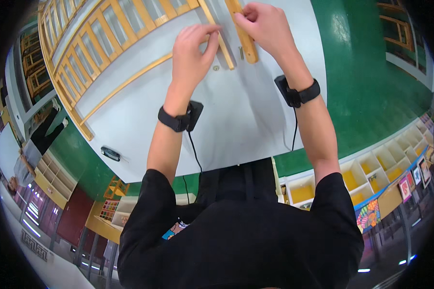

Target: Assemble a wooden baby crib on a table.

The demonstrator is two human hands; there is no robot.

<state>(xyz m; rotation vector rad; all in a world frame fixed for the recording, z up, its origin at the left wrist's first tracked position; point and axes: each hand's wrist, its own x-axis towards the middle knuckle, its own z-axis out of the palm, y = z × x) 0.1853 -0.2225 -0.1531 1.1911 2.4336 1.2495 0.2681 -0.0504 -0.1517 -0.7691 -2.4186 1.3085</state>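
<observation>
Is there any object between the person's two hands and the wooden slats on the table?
Nothing visible is between them. The left hand already pinches the thin wooden slat, and the right hand grips the thicker wooden piece on the white table.

Black short sleeves (236, 241), black wristbands (174, 120) (cabled pods, seemingly sensors).

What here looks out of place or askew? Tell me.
Nothing looks broken or spilled. Loose hardware lies on the white table beside the wooden slat under the right hand. The left hand pinches a thinner slat. A small dark gadget sits near the table's edge.
</observation>
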